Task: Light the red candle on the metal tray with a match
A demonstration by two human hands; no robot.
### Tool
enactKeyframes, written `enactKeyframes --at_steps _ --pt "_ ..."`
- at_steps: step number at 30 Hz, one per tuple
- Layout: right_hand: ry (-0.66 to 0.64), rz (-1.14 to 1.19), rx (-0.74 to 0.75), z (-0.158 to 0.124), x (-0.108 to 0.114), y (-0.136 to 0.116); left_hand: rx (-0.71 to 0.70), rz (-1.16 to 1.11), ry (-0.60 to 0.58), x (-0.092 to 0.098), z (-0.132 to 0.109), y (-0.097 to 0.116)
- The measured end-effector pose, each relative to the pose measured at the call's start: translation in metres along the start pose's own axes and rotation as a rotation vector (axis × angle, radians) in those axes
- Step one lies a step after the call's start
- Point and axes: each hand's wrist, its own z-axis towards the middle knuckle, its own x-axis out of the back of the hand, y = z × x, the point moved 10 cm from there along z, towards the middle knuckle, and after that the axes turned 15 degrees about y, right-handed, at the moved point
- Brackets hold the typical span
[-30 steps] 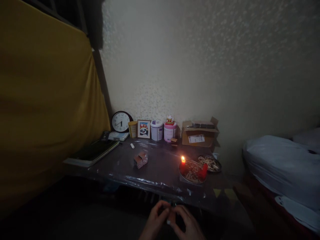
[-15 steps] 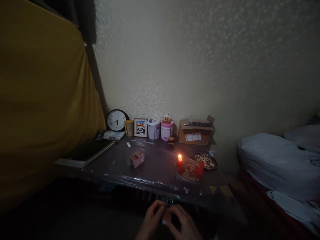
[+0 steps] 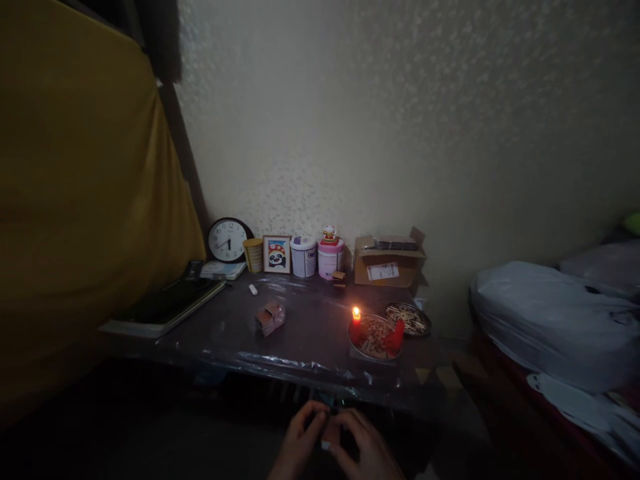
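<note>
Just beyond the table's front edge, at the bottom of the head view, my two hands are close together. Between the thumb and fingers of my right hand [image 3: 363, 440] is a small reddish-brown matchbox [image 3: 331, 433] with a pale end. My left hand [image 3: 304, 433] is pinched closed beside it, fingertips near the box's top; what they grip is too dark to make out. On the table ahead stands a round metal dish [image 3: 375, 337] with many short bits in it. A lit red candle [image 3: 356, 323] burns at its left rim, and a red lump [image 3: 395, 338] sits at its right.
The plastic-covered table [image 3: 310, 327] bears a pack of small boxes [image 3: 271, 318] and a plate of sticks [image 3: 407, 319]. Along the wall stand a clock [image 3: 229, 240], a panda picture [image 3: 277, 254], two tins [image 3: 303, 257] and a cardboard box [image 3: 387, 263]. White bags [image 3: 550, 313] lie right.
The view has shifted slightly, so the table's things appear a little further left. My hands stay together around the matchbox with almost the same grip.
</note>
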Motion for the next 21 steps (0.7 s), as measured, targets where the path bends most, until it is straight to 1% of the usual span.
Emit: enactKeyframes --at_steps 9,15,18,21 --pt "-0.014 0.016 0.03 0.0 -0.004 0.004 0.016 0.031 -0.008 -0.001 -0.003 0.002" --pt "-0.016 0.042 0.003 0.001 -0.002 0.004 0.013 0.077 -0.002 0.002 -0.004 0.001" --pt "-0.024 0.044 0.005 0.001 -0.004 0.008 0.015 0.122 -0.038 0.004 -0.005 -0.003" --pt "-0.046 0.017 0.022 -0.002 -0.012 0.019 0.019 0.153 -0.08 0.005 -0.005 -0.011"
